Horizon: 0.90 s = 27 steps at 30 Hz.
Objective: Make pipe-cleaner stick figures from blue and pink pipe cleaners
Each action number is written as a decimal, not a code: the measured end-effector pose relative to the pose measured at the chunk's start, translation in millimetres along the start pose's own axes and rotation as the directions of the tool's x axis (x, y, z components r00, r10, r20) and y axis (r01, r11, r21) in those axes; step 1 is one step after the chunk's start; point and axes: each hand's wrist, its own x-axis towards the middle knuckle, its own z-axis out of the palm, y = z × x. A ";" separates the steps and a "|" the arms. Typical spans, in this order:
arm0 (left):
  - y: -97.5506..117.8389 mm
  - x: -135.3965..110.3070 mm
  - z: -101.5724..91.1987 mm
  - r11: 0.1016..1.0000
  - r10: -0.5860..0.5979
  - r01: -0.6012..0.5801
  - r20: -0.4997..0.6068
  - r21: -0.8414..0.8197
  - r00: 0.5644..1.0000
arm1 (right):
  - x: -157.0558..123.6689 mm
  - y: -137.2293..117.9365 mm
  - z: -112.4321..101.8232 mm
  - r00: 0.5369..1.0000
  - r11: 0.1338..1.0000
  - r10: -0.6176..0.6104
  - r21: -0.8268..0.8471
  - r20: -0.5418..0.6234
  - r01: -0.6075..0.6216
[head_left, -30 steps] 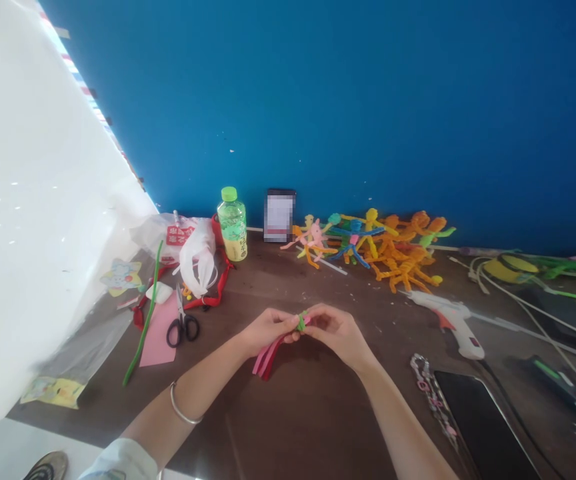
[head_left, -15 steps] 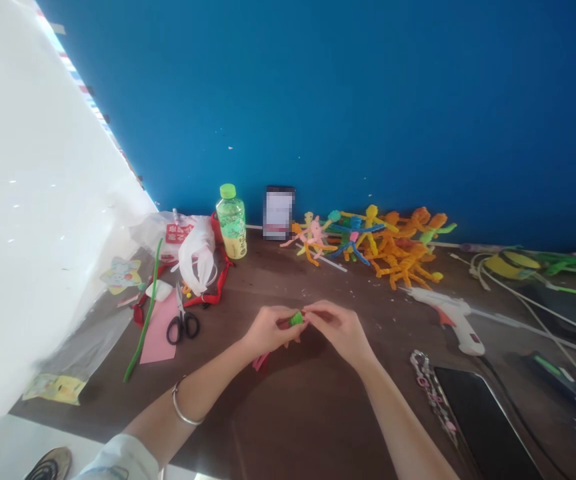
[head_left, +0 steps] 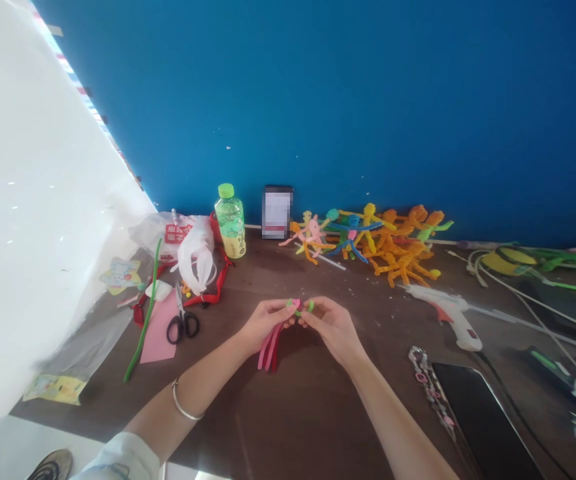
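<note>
Over the middle of the dark table, my left hand (head_left: 263,325) is closed around a bundle of pink and red pipe cleaners (head_left: 269,350); several fuzzy ends hang down below the fingers. A short, bright green pipe cleaner (head_left: 310,305) curls between the fingertips of both hands. My right hand (head_left: 335,330) pinches its free end, close beside the left fingers. Part of the green piece wraps about a pink bit at the left thumb; how the two are joined is hidden by the fingers.
Scissors (head_left: 182,325), pink paper (head_left: 161,333) and a long green pipe cleaner (head_left: 143,320) lie left. A bottle (head_left: 230,227) and propped phone (head_left: 277,213) stand behind. Pipe-cleaner figures (head_left: 403,247), a glue gun (head_left: 451,313) and another phone (head_left: 483,420) are right.
The green piece has gone from a compact coil to a looser loop between the hands. The pink strands have swung into fuller view, hanging below my left hand.
</note>
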 end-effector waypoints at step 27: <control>-2.3 3.5 -1.8 0.979 -0.097 0.071 -0.131 -0.189 0.987 | -0.6 -13.4 -8.0 0.972 0.883 -0.163 -0.414 0.170 0.220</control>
